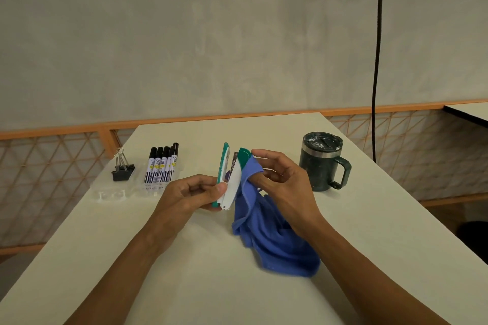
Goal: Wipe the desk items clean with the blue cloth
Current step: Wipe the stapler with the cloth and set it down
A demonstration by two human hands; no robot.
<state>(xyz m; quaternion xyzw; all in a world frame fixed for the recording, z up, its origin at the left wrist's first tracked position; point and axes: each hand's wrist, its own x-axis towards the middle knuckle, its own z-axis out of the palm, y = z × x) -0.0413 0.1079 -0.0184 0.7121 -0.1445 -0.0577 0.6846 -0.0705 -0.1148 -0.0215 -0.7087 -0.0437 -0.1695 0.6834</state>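
My left hand (192,192) grips the hinge end of a green and white stapler (229,174), which is swung open with both arms pointing up. My right hand (280,179) holds the blue cloth (266,235), with fingers wrapped in it and pressed against the stapler's upper arm near its green tip. The rest of the cloth hangs down and lies bunched on the white table (369,232). Both hands are above the table's middle.
A pack of black markers (161,166) in clear packaging lies at the left, with black binder clips (123,169) beside it. A dark, dusty mug (323,161) with a lid and handle stands at the right. A black cable (376,60) hangs behind.
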